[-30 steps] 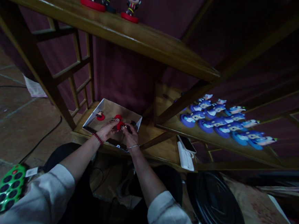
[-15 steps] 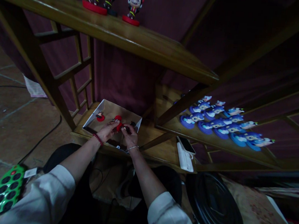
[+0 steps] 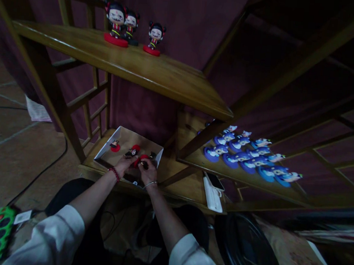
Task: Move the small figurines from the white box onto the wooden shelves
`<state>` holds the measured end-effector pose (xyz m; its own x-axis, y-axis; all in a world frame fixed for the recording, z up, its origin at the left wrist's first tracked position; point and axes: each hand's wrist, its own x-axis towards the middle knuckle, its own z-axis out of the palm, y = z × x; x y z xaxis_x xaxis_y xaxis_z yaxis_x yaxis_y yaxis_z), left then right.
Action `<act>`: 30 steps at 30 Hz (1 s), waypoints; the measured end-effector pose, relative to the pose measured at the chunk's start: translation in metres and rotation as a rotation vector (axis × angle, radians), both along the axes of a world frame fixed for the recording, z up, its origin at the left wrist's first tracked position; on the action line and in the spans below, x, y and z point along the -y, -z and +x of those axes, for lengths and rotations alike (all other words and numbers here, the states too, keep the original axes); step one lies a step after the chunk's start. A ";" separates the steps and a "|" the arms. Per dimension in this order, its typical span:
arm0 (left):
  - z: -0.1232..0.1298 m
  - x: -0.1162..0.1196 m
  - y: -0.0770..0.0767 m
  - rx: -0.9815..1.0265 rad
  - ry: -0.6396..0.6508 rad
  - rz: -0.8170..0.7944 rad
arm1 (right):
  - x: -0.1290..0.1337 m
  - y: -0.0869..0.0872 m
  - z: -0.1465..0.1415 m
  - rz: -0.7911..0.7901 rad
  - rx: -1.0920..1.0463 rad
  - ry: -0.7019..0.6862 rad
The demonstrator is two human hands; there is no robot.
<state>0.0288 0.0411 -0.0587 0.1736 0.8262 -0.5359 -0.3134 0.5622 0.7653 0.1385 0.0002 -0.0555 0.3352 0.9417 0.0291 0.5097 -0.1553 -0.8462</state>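
A shallow white box (image 3: 105, 142) sits on the low wooden shelf, with several small black-and-red figurines inside, one of them a figurine (image 3: 114, 145) at its left. My left hand (image 3: 124, 164) is in the box, its fingers closed on a dark-haired figurine (image 3: 131, 152) with a red base. Close beside it, my right hand (image 3: 148, 173) has its fingers closed round another figurine (image 3: 144, 164), mostly covered by the fingers. A further dark figurine (image 3: 152, 155) lies near the box's right wall.
An upper shelf (image 3: 133, 68) holds three figurines. Blue figurines (image 3: 238, 158) stand in rows on the shelf at right. A phone (image 3: 215, 181) and a white object (image 3: 212, 196) lie at the low shelf's right end. Wooden posts rise around the box.
The view has tilted upward, showing more of the upper shelf. My hands have moved slightly apart, and the two figurines at my fingers now show separately inside the box.
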 end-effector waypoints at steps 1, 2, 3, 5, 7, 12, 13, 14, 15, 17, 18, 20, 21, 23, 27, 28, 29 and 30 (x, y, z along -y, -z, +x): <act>0.000 0.000 0.002 -0.033 0.003 0.006 | 0.000 0.001 0.000 -0.007 0.034 -0.010; 0.001 0.000 0.003 -0.077 0.014 0.011 | 0.000 0.002 -0.001 -0.015 0.068 -0.025; 0.001 0.000 0.006 -0.128 0.028 0.019 | 0.001 0.003 -0.001 -0.023 0.103 -0.043; 0.003 0.000 0.010 -0.225 0.057 0.042 | 0.001 0.005 -0.002 -0.032 0.172 -0.078; 0.004 -0.001 0.015 -0.288 0.072 0.070 | 0.001 0.007 -0.003 -0.041 0.234 -0.093; 0.005 -0.002 0.018 -0.360 0.147 0.108 | -0.003 0.006 -0.003 -0.093 0.334 -0.102; 0.005 -0.002 0.018 -0.360 0.166 0.109 | -0.003 0.006 -0.003 -0.099 0.347 -0.108; 0.005 -0.002 0.017 -0.360 0.183 0.109 | -0.004 0.006 -0.003 -0.105 0.357 -0.111; 0.005 -0.002 0.017 -0.358 0.198 0.106 | -0.005 0.006 -0.003 -0.110 0.363 -0.110; 0.005 -0.002 0.016 -0.352 0.211 0.096 | -0.006 0.007 -0.003 -0.112 0.369 -0.102; 0.005 -0.002 0.016 -0.348 0.212 0.092 | -0.006 0.007 -0.003 -0.108 0.367 -0.099; 0.006 -0.001 0.015 -0.328 0.205 0.082 | -0.006 0.009 -0.003 -0.093 0.355 -0.097; 0.006 -0.001 0.013 -0.315 0.197 0.077 | -0.006 0.009 -0.003 -0.088 0.343 -0.097; 0.006 -0.001 0.009 -0.294 0.181 0.062 | -0.007 0.010 -0.004 -0.092 0.303 -0.085; 0.003 -0.001 -0.003 -0.286 0.124 0.034 | -0.011 0.008 -0.003 -0.142 0.183 -0.041; 0.002 -0.001 -0.005 -0.264 0.109 0.023 | -0.012 0.008 -0.002 -0.162 0.141 -0.018; 0.001 -0.002 -0.006 -0.225 0.081 0.025 | -0.013 0.008 -0.001 -0.177 0.093 0.000; 0.001 -0.003 -0.007 -0.194 0.052 0.032 | -0.014 0.009 0.000 -0.169 0.042 0.011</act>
